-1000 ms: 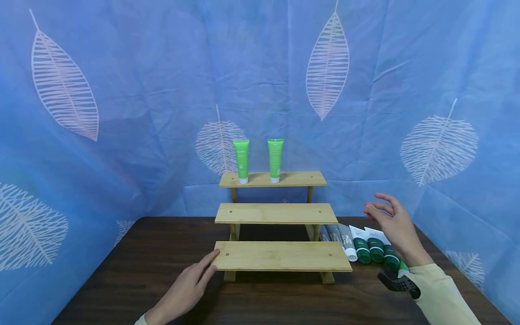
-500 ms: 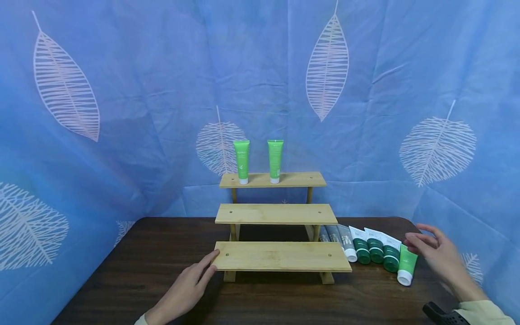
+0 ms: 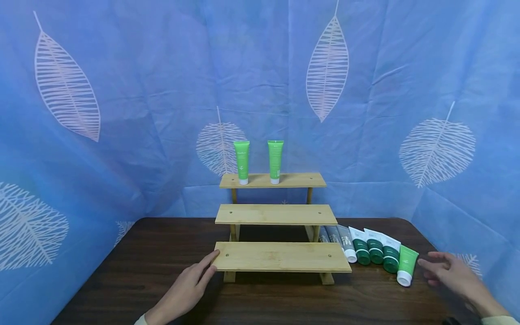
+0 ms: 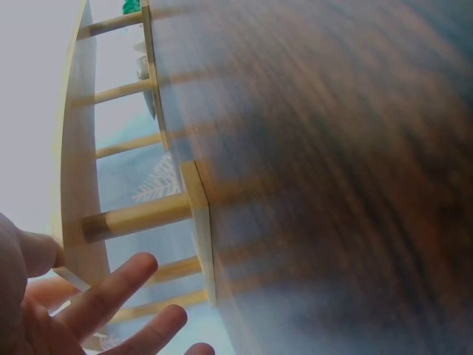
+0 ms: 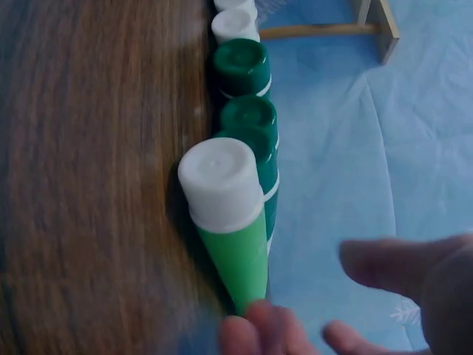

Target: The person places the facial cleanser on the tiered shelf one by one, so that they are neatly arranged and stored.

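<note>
Green tube [image 3: 407, 260] right of the wooden stand [image 3: 280, 258]
Lying front to back, cap foremost, it sits between stand and right hand [image 3: 454, 272] (nearer, fingers parted, holding nothing); the left hand [image 3: 183, 285], fingers loosely extended, touches the stand's left end.

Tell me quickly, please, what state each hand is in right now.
Left hand: open, touching the rectangular pale wooden bottom shelf.
Right hand: open, holding nothing, beside a lying green, white-capped squeeze tube.
</note>
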Demonstrator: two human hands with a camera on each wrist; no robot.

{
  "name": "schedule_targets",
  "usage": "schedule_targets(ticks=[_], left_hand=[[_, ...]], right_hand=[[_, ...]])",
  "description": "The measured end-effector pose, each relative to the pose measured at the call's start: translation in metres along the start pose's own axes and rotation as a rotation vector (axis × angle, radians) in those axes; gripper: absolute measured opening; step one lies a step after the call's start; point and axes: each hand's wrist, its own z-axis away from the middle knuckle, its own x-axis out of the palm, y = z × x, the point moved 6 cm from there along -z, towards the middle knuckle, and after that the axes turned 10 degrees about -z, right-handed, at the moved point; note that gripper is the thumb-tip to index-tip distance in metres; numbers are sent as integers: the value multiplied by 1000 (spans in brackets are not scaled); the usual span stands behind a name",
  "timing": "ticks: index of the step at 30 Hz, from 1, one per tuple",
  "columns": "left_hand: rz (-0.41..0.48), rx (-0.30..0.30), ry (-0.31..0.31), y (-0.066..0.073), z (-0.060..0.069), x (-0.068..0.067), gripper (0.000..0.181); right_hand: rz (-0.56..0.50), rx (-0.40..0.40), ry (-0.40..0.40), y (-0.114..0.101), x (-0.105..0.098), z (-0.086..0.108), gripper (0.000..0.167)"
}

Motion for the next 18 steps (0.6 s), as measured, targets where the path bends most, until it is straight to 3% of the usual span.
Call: schedule_targets(ticks=[7, 18], left_hand=[[4, 9, 6, 0, 1, -1, 54], [15, 14, 6, 0, 1, 0, 53]], right_hand=[[-35, 35, -81, 1, 17, 1, 89], [-32, 68, -57, 1, 27, -7, 96]])
